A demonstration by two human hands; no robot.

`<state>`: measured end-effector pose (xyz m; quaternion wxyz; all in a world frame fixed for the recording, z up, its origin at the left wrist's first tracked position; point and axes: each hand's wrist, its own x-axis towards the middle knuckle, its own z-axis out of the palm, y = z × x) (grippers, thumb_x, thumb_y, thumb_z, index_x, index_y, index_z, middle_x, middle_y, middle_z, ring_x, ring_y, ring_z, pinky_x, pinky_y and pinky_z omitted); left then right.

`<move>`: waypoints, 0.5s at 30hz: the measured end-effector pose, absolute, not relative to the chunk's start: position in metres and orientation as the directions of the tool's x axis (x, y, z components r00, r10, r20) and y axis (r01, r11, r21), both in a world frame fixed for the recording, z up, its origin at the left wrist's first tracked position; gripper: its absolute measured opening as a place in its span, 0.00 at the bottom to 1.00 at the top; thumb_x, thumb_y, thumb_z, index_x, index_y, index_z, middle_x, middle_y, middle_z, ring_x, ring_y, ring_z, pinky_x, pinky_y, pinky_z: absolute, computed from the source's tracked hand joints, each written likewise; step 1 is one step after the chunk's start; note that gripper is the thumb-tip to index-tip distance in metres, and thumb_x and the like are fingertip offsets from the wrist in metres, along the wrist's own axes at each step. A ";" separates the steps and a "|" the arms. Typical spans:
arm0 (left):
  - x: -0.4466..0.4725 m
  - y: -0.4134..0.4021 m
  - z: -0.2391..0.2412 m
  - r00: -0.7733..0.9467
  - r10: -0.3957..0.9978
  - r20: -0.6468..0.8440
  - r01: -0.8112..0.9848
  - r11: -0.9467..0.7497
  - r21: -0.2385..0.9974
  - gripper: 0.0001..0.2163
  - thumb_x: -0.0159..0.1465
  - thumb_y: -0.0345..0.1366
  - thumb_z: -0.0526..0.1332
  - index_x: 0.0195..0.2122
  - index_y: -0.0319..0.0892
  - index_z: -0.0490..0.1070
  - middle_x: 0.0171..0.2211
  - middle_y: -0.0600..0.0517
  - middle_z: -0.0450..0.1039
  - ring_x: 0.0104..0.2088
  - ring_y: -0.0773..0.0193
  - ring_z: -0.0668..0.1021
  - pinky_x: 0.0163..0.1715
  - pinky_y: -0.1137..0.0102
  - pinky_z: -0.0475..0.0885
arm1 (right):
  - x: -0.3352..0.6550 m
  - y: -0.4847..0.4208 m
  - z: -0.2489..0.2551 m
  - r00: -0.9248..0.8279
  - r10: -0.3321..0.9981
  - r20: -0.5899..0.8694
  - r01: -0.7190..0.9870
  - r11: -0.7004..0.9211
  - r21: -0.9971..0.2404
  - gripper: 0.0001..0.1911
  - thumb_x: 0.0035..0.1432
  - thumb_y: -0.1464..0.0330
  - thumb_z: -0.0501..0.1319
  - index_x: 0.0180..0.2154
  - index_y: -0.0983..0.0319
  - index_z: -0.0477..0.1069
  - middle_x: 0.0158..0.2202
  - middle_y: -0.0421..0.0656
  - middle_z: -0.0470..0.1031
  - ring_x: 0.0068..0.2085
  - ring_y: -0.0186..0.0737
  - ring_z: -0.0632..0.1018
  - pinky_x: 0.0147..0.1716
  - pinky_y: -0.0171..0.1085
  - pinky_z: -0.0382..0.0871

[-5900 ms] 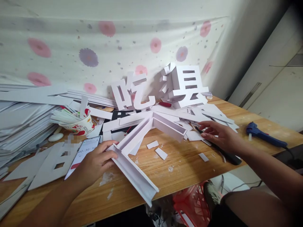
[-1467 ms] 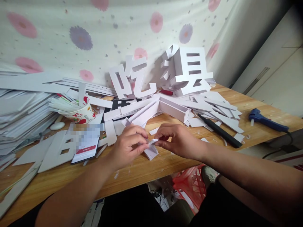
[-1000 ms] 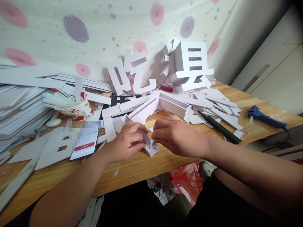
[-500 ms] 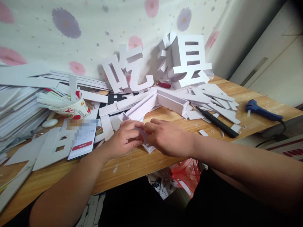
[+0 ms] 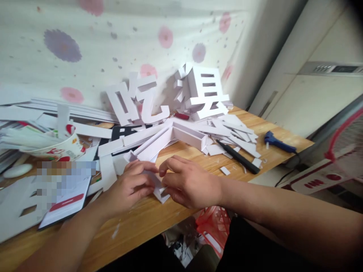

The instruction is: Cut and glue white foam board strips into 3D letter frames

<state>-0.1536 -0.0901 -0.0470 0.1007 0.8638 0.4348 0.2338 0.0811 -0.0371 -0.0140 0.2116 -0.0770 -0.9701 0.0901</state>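
A white foam-board character piece with raised side walls lies on the wooden table in front of me, its upper part forming a peak. My left hand curls its fingers around the near left part of this piece. Opposite it, my right hand has bent fingers at the near end, thumb and fingers gripping the wall there. The two hands' fingertips are close together but slightly apart. My fingers hide much of the near part, so the exact contact is hard to make out.
Two finished white characters lean at the back. Foam-board scraps, a black stick-like tool and a blue glue gun lie to the right. A paper cup of strips and a phone sit left. A red basket stands below.
My view has turned to the right and tilted up, so everything sits lower and further left. The fingertips of my hands have drawn slightly apart over the white piece.
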 end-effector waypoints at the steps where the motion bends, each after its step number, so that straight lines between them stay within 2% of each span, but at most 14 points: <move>1: -0.155 -0.090 -0.049 0.515 0.793 0.324 0.715 -0.606 0.348 0.07 0.65 0.36 0.56 0.31 0.47 0.73 0.49 0.50 0.71 0.53 0.57 0.68 0.56 0.59 0.57 | 0.088 -0.033 -0.013 -0.886 0.202 0.417 0.115 0.967 -0.226 0.07 0.59 0.71 0.56 0.38 0.66 0.71 0.43 0.50 0.70 0.43 0.41 0.70 0.46 0.39 0.66; 3: -0.159 -0.088 -0.052 0.514 0.784 0.348 0.736 -0.611 0.290 0.06 0.64 0.38 0.58 0.32 0.48 0.73 0.50 0.51 0.71 0.54 0.56 0.68 0.58 0.58 0.55 | 0.104 -0.023 -0.014 -0.874 0.266 0.407 0.186 0.957 -0.224 0.06 0.60 0.71 0.55 0.36 0.65 0.70 0.40 0.48 0.70 0.40 0.38 0.71 0.42 0.37 0.67; 6: -0.162 -0.086 -0.053 0.530 0.768 0.360 0.757 -0.620 0.209 0.07 0.60 0.44 0.63 0.35 0.49 0.74 0.51 0.52 0.72 0.55 0.53 0.67 0.58 0.56 0.54 | 0.129 -0.005 -0.028 -0.887 0.363 0.285 0.364 0.930 -0.052 0.07 0.63 0.70 0.53 0.34 0.63 0.69 0.38 0.46 0.70 0.36 0.37 0.71 0.36 0.36 0.65; 9: -0.162 -0.085 -0.053 0.585 0.741 0.330 0.750 -0.649 0.126 0.06 0.58 0.43 0.64 0.36 0.51 0.74 0.52 0.53 0.72 0.54 0.54 0.68 0.56 0.59 0.55 | 0.151 0.009 -0.047 -0.894 0.408 0.187 0.429 0.899 0.090 0.10 0.63 0.73 0.51 0.32 0.63 0.69 0.36 0.46 0.71 0.32 0.37 0.69 0.32 0.36 0.62; 11: -0.159 -0.085 -0.053 0.568 0.732 0.376 0.759 -0.642 0.103 0.03 0.60 0.37 0.62 0.34 0.51 0.75 0.51 0.55 0.72 0.54 0.55 0.68 0.56 0.60 0.53 | 0.165 0.016 -0.055 -0.897 0.413 0.155 0.430 0.898 0.092 0.09 0.62 0.73 0.53 0.31 0.63 0.69 0.35 0.45 0.72 0.32 0.37 0.70 0.31 0.36 0.61; 15: -0.153 -0.086 -0.051 0.575 0.702 0.420 0.734 -0.670 0.113 0.08 0.60 0.29 0.59 0.32 0.52 0.74 0.50 0.58 0.73 0.53 0.59 0.69 0.54 0.64 0.54 | 0.196 0.035 -0.054 -0.883 0.457 0.108 0.464 0.884 0.050 0.05 0.59 0.67 0.59 0.33 0.61 0.73 0.34 0.43 0.74 0.35 0.37 0.72 0.34 0.35 0.65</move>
